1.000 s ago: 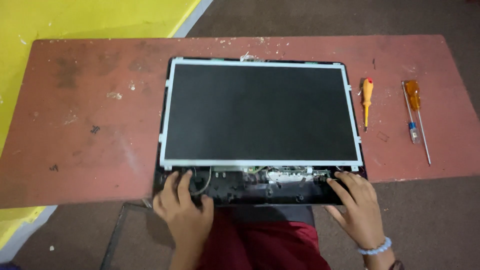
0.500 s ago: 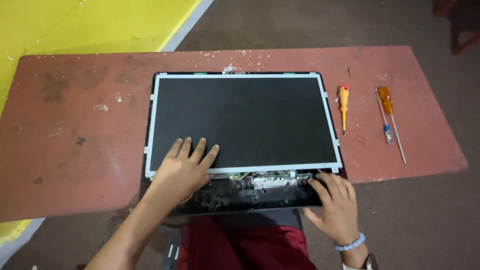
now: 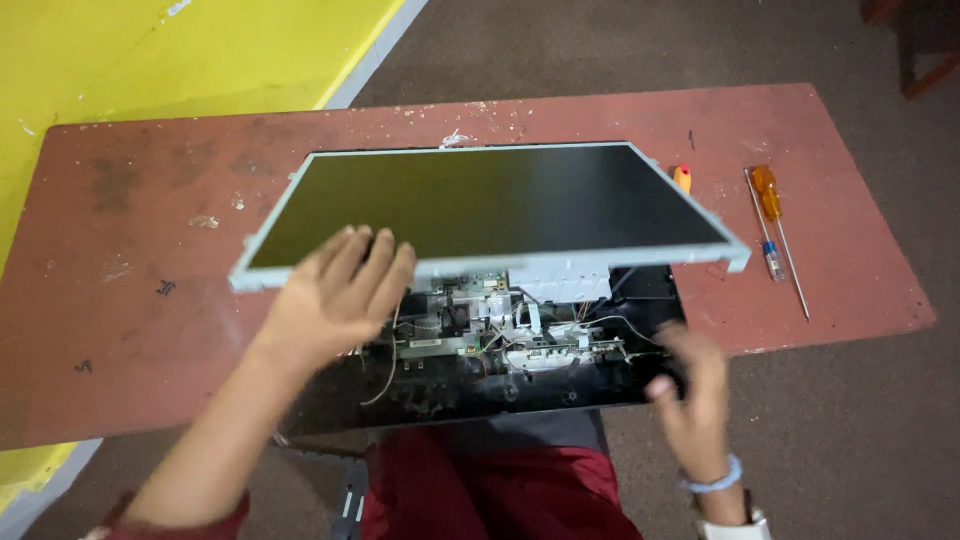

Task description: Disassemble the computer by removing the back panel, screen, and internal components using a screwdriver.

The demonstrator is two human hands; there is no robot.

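Note:
A flat display panel point(image 3: 500, 205) with a dark screen and pale metal frame is tilted up at its near edge above a black back case point(image 3: 450, 395). Under it, circuit boards and thin wires point(image 3: 520, 340) are exposed inside the case. My left hand point(image 3: 335, 295) grips the panel's near-left edge, fingers spread on top and thumb hidden beneath. My right hand point(image 3: 690, 395) is blurred, fingers apart, hovering by the case's near-right corner and holding nothing.
Everything lies on a worn reddish table point(image 3: 150, 300). A small orange-handled screwdriver point(image 3: 682, 178) peeks out behind the panel's right corner, and two longer screwdrivers point(image 3: 770, 215) lie further right. A yellow surface point(image 3: 150, 50) lies beyond the table's far left.
The panel's near edge has come up off the case, uncovering the boards. My left hand moved from the case's front onto the panel edge. My right hand has left the case's right corner.

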